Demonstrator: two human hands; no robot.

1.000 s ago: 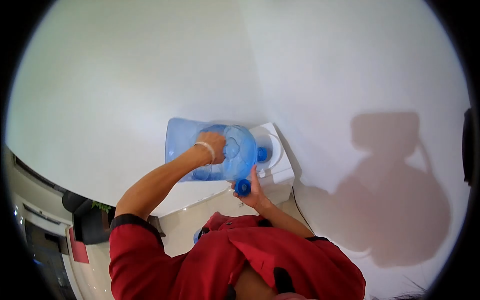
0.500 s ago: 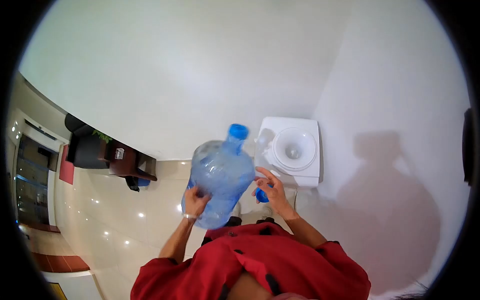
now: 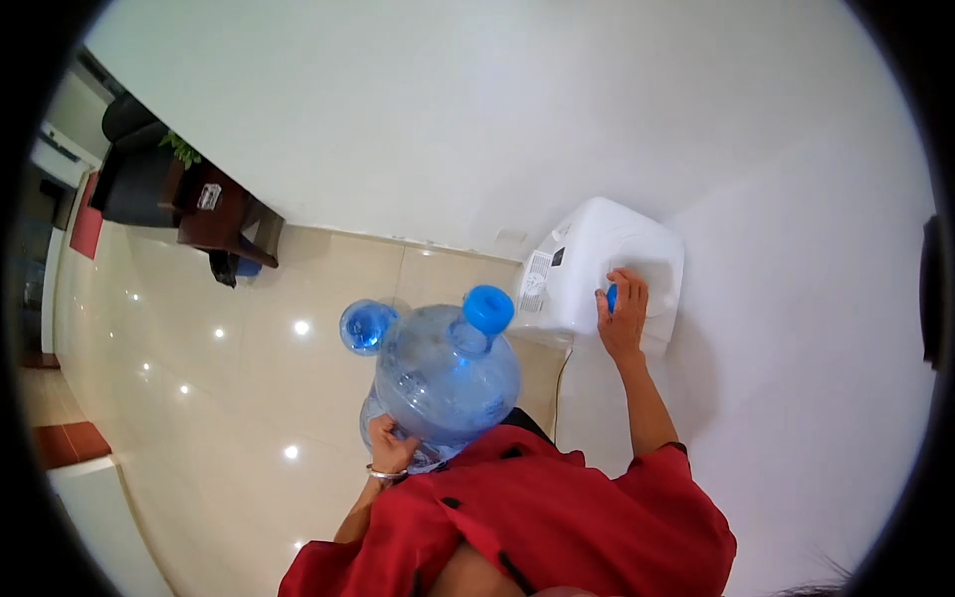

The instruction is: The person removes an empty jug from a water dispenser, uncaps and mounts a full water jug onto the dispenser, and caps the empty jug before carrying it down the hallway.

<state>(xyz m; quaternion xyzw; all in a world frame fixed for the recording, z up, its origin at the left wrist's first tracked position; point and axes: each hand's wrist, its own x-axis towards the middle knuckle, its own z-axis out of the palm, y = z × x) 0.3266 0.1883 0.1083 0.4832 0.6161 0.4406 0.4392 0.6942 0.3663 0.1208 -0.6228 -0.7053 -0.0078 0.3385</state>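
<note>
Hands + btl corner: 1 big water btl (image 3: 448,383), 1 white dispenser (image 3: 587,249), 2 grips.
Grips came to 2, i.e. 1 L grip (image 3: 393,448) + 1 R grip (image 3: 625,316). Blue caps: 2, w/ 1 neck cap (image 3: 488,310) on the btl + 1 loose cap (image 3: 613,298) at the R grip. There was 1 round clear-blue pc (image 3: 367,327) just beside the btl; couldn't tell if it was a 2nd btl. Labels on dispenser front: 2, 1 pale label (image 3: 535,282) + 1 dark label (image 3: 558,257). Also 1 cord (image 3: 560,388), 1 bracelet (image 3: 386,476), 1 red top (image 3: 537,507). Far side: 1 blk chair (image 3: 139,189), 1 plant (image 3: 182,150), 1 brown bench (image 3: 214,231), 1 sm. item (image 3: 209,196) on it, 1 blk bag (image 3: 223,268).
</note>
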